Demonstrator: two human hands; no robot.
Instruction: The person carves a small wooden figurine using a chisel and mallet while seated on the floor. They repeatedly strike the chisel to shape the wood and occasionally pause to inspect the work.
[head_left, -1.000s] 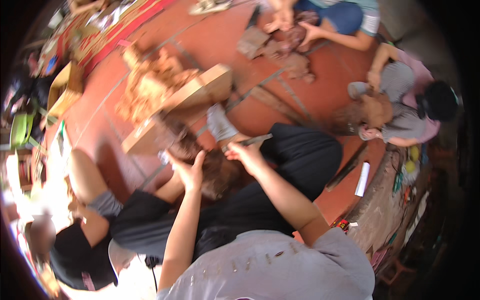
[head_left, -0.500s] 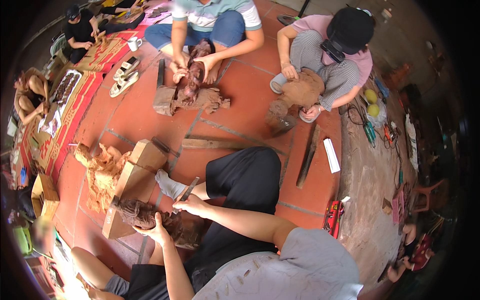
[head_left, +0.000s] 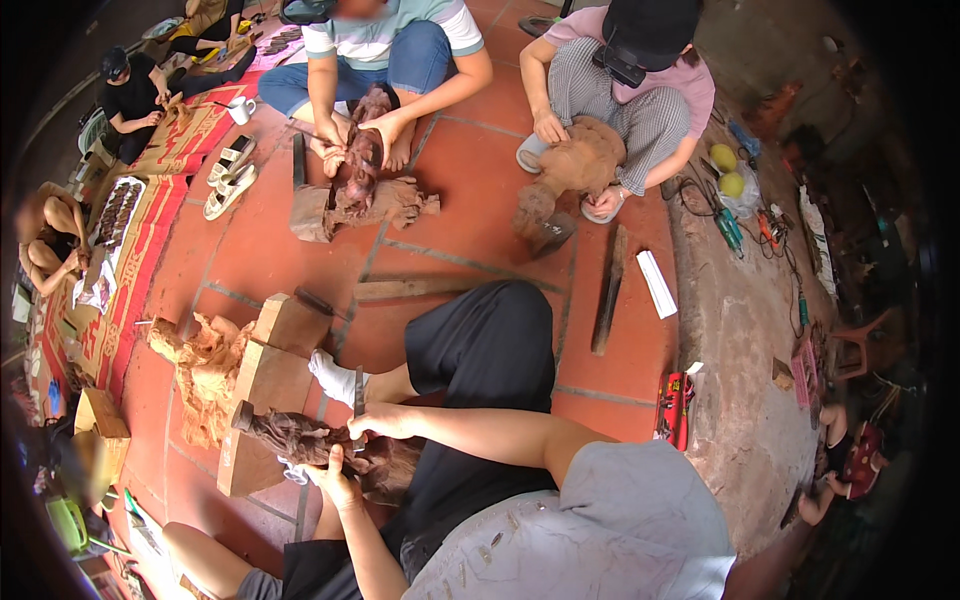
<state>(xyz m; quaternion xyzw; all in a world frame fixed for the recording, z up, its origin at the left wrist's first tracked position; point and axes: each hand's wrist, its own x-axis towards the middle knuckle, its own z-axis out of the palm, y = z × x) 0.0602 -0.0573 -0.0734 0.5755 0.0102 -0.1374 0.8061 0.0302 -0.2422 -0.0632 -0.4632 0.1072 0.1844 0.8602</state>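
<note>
A dark brown wood carving (head_left: 292, 436) leans across a pale wooden block (head_left: 262, 392), its lower end lying towards my bent legs. Fingers and thumb of my left hand (head_left: 338, 486) grip the carving's near side. Pinched in my right hand (head_left: 388, 421) is a slim flat metal tool (head_left: 359, 392), which looks like a chisel. It stands nearly upright, its lower end at the carving's surface; the exact contact is too small to make out.
An orange-toned rough carving (head_left: 212, 365) lies beyond the block. Two people opposite hold a dark carving (head_left: 362, 172) and a brown carving (head_left: 580, 162). Wooden bars (head_left: 420, 287) (head_left: 609, 290) lie on the tiles. A red tool case (head_left: 675, 410) sits right; sandals (head_left: 231, 190) lie far left.
My left hand has shifted right and down along the carving, showing more of its far end. The metal tool has swung from a slant to nearly upright. My view has shifted slightly.
</note>
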